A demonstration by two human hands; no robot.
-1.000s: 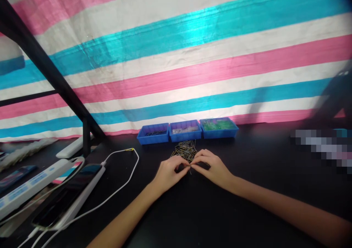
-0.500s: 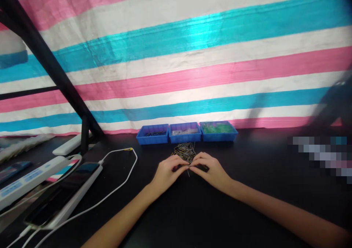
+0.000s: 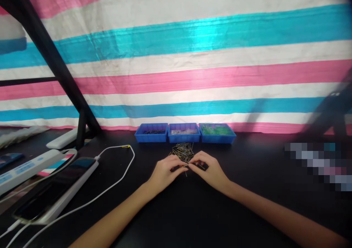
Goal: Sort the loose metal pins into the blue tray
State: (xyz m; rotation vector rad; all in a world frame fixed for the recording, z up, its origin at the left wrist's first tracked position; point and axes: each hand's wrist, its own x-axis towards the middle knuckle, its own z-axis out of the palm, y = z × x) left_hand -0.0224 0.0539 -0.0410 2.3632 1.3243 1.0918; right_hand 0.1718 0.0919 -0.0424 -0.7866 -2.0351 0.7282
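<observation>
My left hand [image 3: 164, 171] and my right hand [image 3: 211, 173] meet just in front of a loose pile of thin metal pins [image 3: 184, 151], some dark and some brass-coloured. Each hand is closed in a pinch, thumb against fingertips. Between the pinched fingertips shows a short thin metal pin [image 3: 185, 166], too small to make out exactly. Another slim pin [image 3: 186, 174] lies on the black table just below the fingers. My right hand's curled fingers partly hide what is under its palm.
Behind the pile stand a blue tray of dark thin pieces [image 3: 151, 137], a blue tray of clear pieces [image 3: 183, 139] and a blue tray of green pieces [image 3: 217, 139]. To the left lie a phone [image 3: 55, 189], a power strip [image 3: 30, 171] and a white cable [image 3: 115, 186].
The view has shifted slightly, so the table things sit a little further left. Both hands keep their pinch at nearly the same spot by the pile.
</observation>
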